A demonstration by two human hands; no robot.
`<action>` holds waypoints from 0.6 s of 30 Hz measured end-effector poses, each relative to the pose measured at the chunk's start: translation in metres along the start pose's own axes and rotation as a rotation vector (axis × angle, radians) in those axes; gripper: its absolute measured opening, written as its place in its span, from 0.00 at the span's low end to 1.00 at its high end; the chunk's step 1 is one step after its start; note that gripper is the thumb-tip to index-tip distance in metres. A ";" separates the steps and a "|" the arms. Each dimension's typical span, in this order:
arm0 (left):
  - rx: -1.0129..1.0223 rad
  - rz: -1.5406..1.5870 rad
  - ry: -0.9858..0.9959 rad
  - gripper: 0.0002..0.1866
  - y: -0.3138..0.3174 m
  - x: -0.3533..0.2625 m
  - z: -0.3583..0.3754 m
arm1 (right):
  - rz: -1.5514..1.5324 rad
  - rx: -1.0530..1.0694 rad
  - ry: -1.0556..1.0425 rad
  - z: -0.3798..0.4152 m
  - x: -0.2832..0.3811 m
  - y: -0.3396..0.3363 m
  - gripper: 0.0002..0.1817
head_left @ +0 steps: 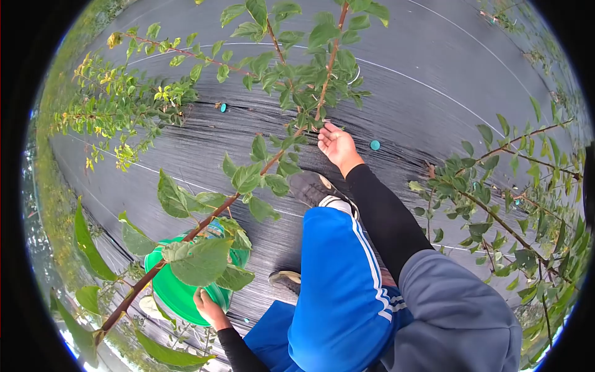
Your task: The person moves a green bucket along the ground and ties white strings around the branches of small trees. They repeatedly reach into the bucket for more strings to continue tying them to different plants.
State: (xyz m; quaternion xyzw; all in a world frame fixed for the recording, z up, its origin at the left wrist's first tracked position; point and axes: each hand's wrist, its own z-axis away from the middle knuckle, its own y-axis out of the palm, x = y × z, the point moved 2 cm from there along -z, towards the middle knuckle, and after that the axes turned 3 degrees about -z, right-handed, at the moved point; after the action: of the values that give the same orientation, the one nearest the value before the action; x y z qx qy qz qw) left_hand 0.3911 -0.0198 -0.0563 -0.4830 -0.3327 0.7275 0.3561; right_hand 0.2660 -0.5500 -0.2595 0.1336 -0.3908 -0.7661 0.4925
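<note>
My right hand (pixel 336 145) reaches to the base of a leafy sapling, palm up with its fingers apart, next to the reddish stem (pixel 323 93). Nothing shows in its palm. At the lower left, my left hand (pixel 209 308) has its fingers bent over the rim of a green bucket (pixel 180 291). Large leaves and a long brown branch (pixel 214 214) pass in front of the bucket and hide part of it. Some colourful contents show inside it behind the leaves.
Black ground fabric (pixel 421 56) with white lines lies underfoot. Another leafy plant (pixel 124 111) grows at the left, and a spreading one (pixel 496 211) at the right. Small teal discs (pixel 375 145) dot the fabric. My shoe (pixel 310 188) is close to the sapling's base.
</note>
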 end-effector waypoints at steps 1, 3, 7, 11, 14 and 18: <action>0.012 0.003 -0.028 0.20 0.001 -0.002 -0.001 | 0.174 -0.198 -0.024 -0.001 0.001 -0.003 0.21; 0.044 0.009 -0.052 0.20 -0.001 -0.015 0.004 | 0.394 -0.427 -0.048 -0.002 0.005 0.001 0.16; 0.005 0.042 0.028 0.20 0.002 0.001 -0.002 | 0.472 -0.288 0.020 -0.008 0.008 0.015 0.20; 0.080 0.022 0.006 0.20 -0.001 -0.001 0.001 | 0.349 -0.261 0.125 -0.017 0.005 0.019 0.22; 0.063 0.051 0.003 0.19 -0.003 -0.016 0.009 | 0.361 -0.205 0.161 -0.020 0.003 0.015 0.20; 0.088 0.056 -0.038 0.19 0.001 -0.012 0.007 | 0.249 -0.202 0.172 -0.019 0.000 0.007 0.16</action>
State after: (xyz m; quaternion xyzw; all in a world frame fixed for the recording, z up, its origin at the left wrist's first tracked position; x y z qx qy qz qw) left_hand 0.3876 -0.0314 -0.0494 -0.4620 -0.2937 0.7600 0.3501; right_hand 0.2824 -0.5604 -0.2669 0.0991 -0.2817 -0.7202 0.6262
